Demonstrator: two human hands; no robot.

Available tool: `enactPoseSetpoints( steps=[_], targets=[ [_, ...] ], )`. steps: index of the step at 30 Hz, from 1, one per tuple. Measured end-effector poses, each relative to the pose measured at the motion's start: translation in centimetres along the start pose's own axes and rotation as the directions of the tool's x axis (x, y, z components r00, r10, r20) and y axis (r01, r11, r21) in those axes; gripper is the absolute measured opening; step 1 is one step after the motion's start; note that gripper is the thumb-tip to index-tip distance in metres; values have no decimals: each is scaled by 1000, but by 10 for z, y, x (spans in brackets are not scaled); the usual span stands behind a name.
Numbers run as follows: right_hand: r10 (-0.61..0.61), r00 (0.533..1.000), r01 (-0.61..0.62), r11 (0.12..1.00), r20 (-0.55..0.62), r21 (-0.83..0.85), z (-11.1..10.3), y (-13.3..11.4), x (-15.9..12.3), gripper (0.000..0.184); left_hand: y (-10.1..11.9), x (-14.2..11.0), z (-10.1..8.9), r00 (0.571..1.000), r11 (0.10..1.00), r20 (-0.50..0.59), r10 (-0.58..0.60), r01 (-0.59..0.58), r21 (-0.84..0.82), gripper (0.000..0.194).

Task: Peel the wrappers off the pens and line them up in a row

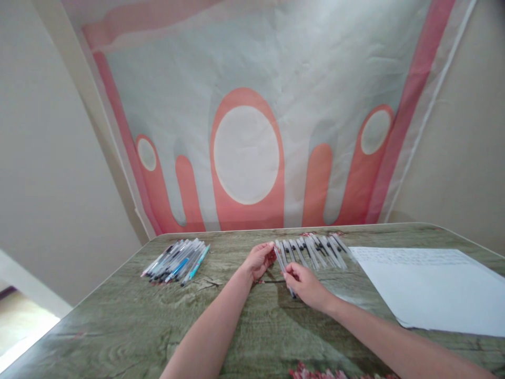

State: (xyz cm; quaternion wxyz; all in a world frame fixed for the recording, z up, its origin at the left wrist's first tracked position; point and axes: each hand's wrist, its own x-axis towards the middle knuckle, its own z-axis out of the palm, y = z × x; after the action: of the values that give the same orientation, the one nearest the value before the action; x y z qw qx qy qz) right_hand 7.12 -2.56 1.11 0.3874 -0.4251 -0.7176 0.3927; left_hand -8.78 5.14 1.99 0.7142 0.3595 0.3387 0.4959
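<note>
From where I stand, the pen (280, 258) is over the middle of the table (118, 321), slanting between two bare hands, its far end at the left and its dark near end toward the person. The right hand (303, 284) is closed on its lower part, thumb against curled fingers. The left hand (260, 260) is mostly curled, fingertips up at the far end; whether they pinch it or only touch it, I can't tell.

It looks like clear plastic, so I'd judge it light, stiff and a bit slick, apt to roll if let go on its side. A thumb-and-finger grip around the middle of the barrel should do; squeezing hard or bending it might crack it, and the tip could leave ink on skin.

Just right of it lies a row of similar pens (312, 251), with paper (437, 289) beyond; a pile (179, 262) sits well apart, off to the left.
</note>
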Motion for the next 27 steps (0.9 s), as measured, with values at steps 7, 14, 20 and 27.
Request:
enactPoseSetpoints(
  steps=[7,14,20,27],
  targets=[
    [0,1000,0,1000,-11,28,1,-8,-7,13,5,13,-23,954,946,-193,231,-174,273,21],
    [-20,999,21,999,-26,39,3,-5,-6,12,-15,28,-12,821,315,24,571,-246,917,18],
    [-15,999,18,997,-38,79,3,-2,-5,13,-6,26,0,789,-100,254,560,-240,966,16],
    [-14,999,17,995,-41,94,3,-5,-6,13,-5,20,9,807,-293,402,433,-296,909,16]
  ],
)
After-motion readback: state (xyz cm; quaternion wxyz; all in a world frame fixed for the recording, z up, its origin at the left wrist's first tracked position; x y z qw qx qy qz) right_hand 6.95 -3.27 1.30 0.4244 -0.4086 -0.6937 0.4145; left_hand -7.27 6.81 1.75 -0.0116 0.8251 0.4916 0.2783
